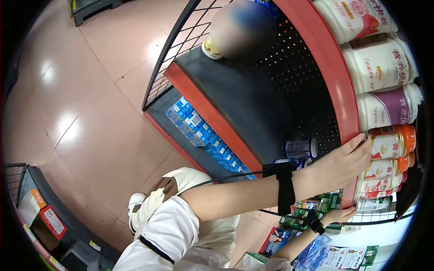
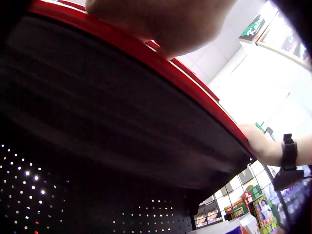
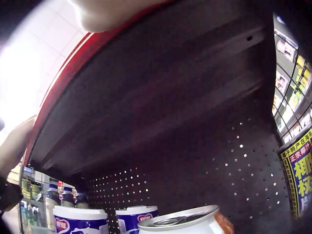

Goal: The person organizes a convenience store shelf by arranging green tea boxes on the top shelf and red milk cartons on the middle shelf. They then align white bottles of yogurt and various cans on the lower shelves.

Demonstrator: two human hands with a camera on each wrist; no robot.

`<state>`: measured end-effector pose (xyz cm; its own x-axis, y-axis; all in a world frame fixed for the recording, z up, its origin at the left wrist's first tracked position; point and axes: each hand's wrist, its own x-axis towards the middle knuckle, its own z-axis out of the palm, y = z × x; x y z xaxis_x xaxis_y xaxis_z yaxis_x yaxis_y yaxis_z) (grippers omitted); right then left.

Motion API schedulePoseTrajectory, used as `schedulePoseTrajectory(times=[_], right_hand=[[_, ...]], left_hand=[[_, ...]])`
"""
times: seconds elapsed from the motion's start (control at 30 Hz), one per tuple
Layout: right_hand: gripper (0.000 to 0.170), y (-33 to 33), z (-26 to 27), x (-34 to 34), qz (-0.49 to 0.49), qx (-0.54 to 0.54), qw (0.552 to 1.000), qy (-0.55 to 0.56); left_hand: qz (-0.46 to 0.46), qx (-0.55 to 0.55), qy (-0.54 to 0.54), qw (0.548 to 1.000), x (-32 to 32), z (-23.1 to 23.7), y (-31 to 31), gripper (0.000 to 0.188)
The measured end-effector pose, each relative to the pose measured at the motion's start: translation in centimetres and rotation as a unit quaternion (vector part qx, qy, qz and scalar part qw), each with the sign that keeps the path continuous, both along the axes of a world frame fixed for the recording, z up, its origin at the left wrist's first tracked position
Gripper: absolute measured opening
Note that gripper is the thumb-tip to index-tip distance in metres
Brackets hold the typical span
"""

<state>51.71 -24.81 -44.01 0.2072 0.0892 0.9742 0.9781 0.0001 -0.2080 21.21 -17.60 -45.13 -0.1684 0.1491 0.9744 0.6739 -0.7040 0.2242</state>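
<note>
In the head view the shelf stands sideways, with its red front edge [image 1: 332,77] running down the picture. My left hand [image 1: 337,165] grips this edge, fingertips beside the white bottles [image 1: 384,144] with orange caps. Farther along, my right hand [image 1: 339,216] holds the same edge near its end. The left wrist view shows my left hand [image 2: 165,24] above the red strip and my right hand [image 2: 261,144] at the shelf corner. Seen from the right wrist, my right hand [image 3: 112,14] is over the strip, with the dark shelf underside [image 3: 161,92] below it.
White-lidded blue tubs [image 3: 80,219] and an open-topped can [image 3: 185,222] stand under the shelf. A coconut drink can [image 3: 298,170] is at the right. Blue cartons [image 1: 194,122] fill a lower shelf. Wire mesh [image 1: 181,40] closes the shelf's side. Tiled floor [image 1: 90,99] lies beyond.
</note>
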Motion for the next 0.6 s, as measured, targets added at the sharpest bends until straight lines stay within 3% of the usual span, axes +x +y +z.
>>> schedulePoseTrajectory(times=[0.17, 0.2, 0.27, 0.33, 0.4, 0.47, 0.5, 0.6], right_hand=[[0.041, -0.3, 0.3, -0.6, -0.002, -0.013, 1.0, -0.003], [0.041, -0.3, 0.1, -0.4, -0.004, -0.021, 1.0, 0.005], [0.04, -0.3, 0.2, 1.0, -0.001, -0.012, 1.0, -0.017], [0.038, -0.4, 0.2, 1.7, 0.001, -0.023, 0.999, -0.042], [0.036, -0.3, 0.1, 1.0, -0.004, -0.022, 0.999, -0.046], [0.036, -0.4, 0.2, 0.8, 0.005, -0.024, 0.999, -0.038], [0.035, -0.3, 0.0, 1.8, -0.038, -0.017, 0.998, -0.055], [0.034, -0.1, 0.0, 1.0, -0.021, -0.004, 0.997, -0.071]], left_hand=[[-0.034, 0.032, -0.008, 0.999, -2.0, -0.5, -0.9, 0.036], [-0.034, 0.031, -0.007, 0.999, -2.8, -1.3, -1.1, 0.036], [-0.122, 0.136, 0.015, 0.983, -4.7, -3.9, -1.2, 0.03], [-0.085, 0.113, 0.059, 0.988, -7.6, -7.1, -0.9, 0.023], [-0.047, 0.046, 0.084, 0.994, -11.0, -10.2, 1.4, 0.023], [-0.014, -0.073, 0.066, 0.995, -14.0, -12.7, 4.0, 0.036], [0.022, -0.128, 0.048, 0.99, -15.5, -13.6, 5.1, 0.043], [0.082, -0.303, -0.02, 0.949, -18.6, -15.0, 7.2, 0.057]])
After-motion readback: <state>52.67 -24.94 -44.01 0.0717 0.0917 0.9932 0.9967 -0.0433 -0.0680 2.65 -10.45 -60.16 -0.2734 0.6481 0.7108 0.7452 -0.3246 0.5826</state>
